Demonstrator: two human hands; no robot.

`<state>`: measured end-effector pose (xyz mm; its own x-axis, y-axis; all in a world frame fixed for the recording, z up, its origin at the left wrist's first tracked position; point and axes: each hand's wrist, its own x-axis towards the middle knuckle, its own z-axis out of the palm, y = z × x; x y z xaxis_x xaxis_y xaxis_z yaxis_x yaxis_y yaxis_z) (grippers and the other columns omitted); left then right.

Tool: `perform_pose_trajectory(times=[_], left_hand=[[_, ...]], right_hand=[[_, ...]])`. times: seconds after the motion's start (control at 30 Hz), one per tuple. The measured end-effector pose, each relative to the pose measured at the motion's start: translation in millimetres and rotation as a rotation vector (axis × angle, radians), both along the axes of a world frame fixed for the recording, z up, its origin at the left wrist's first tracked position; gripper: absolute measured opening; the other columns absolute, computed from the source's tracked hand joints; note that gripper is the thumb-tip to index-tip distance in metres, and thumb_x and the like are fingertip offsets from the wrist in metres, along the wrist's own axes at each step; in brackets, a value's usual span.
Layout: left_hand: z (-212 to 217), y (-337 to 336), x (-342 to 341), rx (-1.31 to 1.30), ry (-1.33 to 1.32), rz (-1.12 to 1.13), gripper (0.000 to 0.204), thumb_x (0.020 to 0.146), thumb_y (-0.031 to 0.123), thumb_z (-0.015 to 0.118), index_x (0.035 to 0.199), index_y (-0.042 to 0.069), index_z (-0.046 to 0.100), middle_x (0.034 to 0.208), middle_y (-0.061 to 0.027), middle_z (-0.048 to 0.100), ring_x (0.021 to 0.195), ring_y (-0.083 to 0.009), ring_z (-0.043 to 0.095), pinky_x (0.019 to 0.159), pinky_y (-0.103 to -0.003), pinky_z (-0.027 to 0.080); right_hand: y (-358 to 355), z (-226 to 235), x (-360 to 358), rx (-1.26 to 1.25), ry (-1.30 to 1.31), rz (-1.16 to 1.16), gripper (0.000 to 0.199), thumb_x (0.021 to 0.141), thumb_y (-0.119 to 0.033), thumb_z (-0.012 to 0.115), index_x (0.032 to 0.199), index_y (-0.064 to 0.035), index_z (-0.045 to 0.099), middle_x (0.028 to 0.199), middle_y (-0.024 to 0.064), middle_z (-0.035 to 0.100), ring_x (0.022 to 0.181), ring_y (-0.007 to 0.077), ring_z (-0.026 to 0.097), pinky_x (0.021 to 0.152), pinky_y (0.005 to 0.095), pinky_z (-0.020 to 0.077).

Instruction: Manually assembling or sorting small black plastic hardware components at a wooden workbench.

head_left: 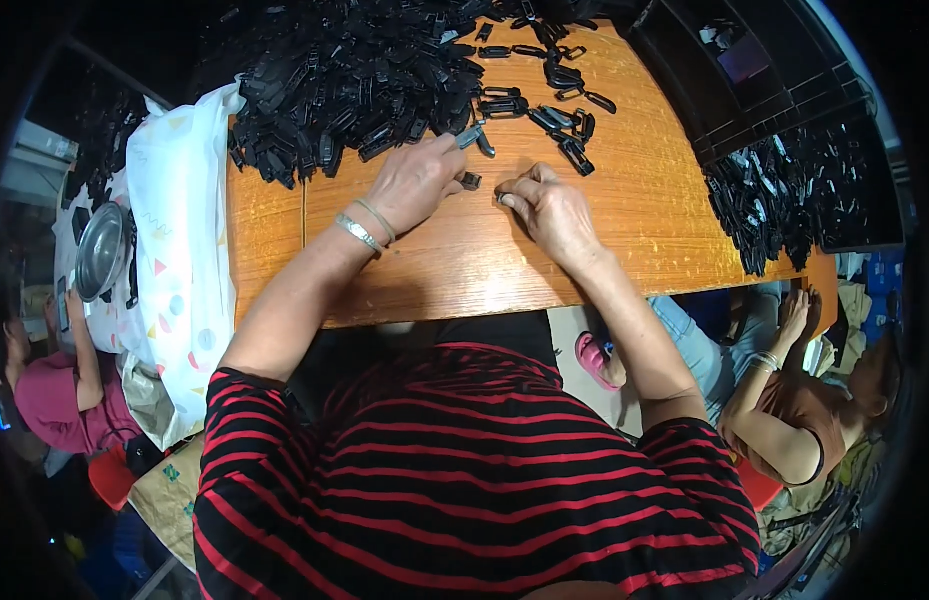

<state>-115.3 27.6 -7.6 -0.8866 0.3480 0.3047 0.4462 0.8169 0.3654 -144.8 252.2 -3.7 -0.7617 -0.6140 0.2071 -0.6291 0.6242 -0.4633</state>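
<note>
My left hand (421,182), with a bracelet at the wrist, is over the wooden table in front of the big heap of black parts (354,90). Its fingers are closed on a small black part (470,181), whose end sticks out past the fingertips. A grey-green oblong part (470,137) shows just beyond the knuckles; whether the hand touches it I cannot tell. To the right, my right hand (556,215) pinches a small dark part (500,198) between thumb and fingers, mostly hidden. The two hands are a short way apart.
Several loose black oblong parts (575,154) lie on the wooden table (644,220) beyond my right hand. A second heap (764,200) is at the right. White patterned plastic (174,230) covers the left side, near a metal bowl (101,250). People sit at both sides.
</note>
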Motion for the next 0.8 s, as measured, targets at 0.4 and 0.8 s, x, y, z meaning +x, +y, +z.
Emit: perform_pose_trajectory(times=[0.4,0.8], left_hand=[[-11,24,35,1.014,-0.317,0.193,0.019,0.089,0.009,0.067,0.105,0.0,0.062,0.083,0.0,0.061,0.069,-0.0107,0.057,0.061,-0.025,0.047],[12,31,58,1.461,-0.531,0.18,0.025,0.093,0.013,0.065,0.116,0.004,0.062,0.086,0.0031,0.061,0.068,-0.0009,0.049,0.057,-0.015,0.04]], right_hand=[[5,-1,10,0.012,0.021,0.009,0.023,0.086,-0.015,0.07,0.103,-0.0009,0.065,0.092,0.0152,0.063,0.077,0.0308,0.066,0.067,0.0384,0.0528],[-32,29,47,-0.612,-0.169,-0.086,0.017,0.089,-0.004,0.067,0.105,0.0012,0.063,0.088,0.0021,0.058,0.069,0.006,0.054,0.061,0.021,0.0447]])
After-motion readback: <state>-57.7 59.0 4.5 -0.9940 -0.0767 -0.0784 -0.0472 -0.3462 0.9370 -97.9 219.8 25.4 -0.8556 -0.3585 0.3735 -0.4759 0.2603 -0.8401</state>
